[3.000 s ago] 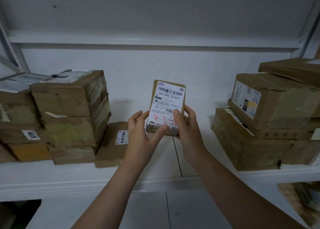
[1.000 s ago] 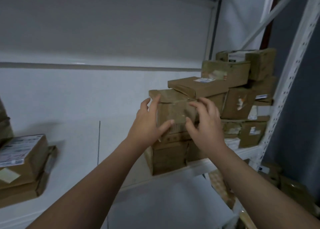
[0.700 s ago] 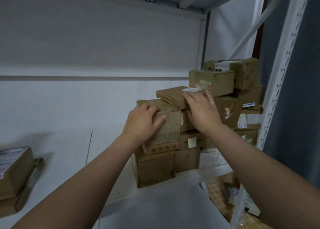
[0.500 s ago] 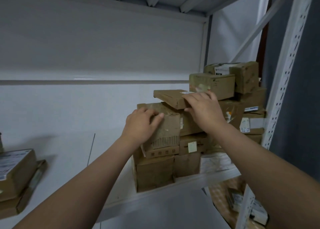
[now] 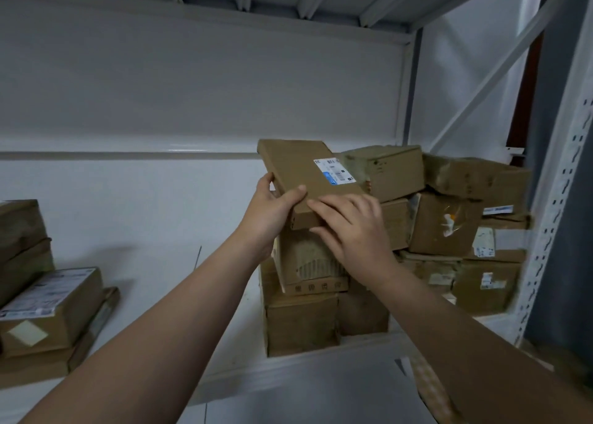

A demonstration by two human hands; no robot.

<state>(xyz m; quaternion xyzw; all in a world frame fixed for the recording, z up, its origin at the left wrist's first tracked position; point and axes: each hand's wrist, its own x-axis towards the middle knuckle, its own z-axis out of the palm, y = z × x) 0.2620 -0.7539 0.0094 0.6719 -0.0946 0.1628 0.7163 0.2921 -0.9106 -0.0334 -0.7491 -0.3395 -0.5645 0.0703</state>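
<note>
Two hands are seen in the head view, and both are closed on one flat cardboard box [image 5: 296, 179] in the middle of the frame. The flat cardboard box is held tilted, with its far end raised toward the upper middle and its near end lower.

The left hand [image 5: 272, 213] is wrapped round the near left edge: the thumb is laid on the top face and the fingers are tucked along the left side. The right hand [image 5: 354, 231] is set over the near right corner, with bent fingers on the top edge and the thumb under the end face, so that the end is pinched. A white and blue label [image 5: 334, 171] is stuck on the top face near its right edge.

Directly below the held box a taped carton [image 5: 308, 263] is stacked on other cartons; whether the two touch cannot be told. More brown cartons [image 5: 449, 224] are piled to the right of the frame, against a perforated white post [image 5: 555, 231]. All of them are carried by a white shelf [image 5: 288, 370]. At the lower left, labelled cartons [image 5: 48, 311] are stacked on the same shelf, well apart from the hands.
</note>
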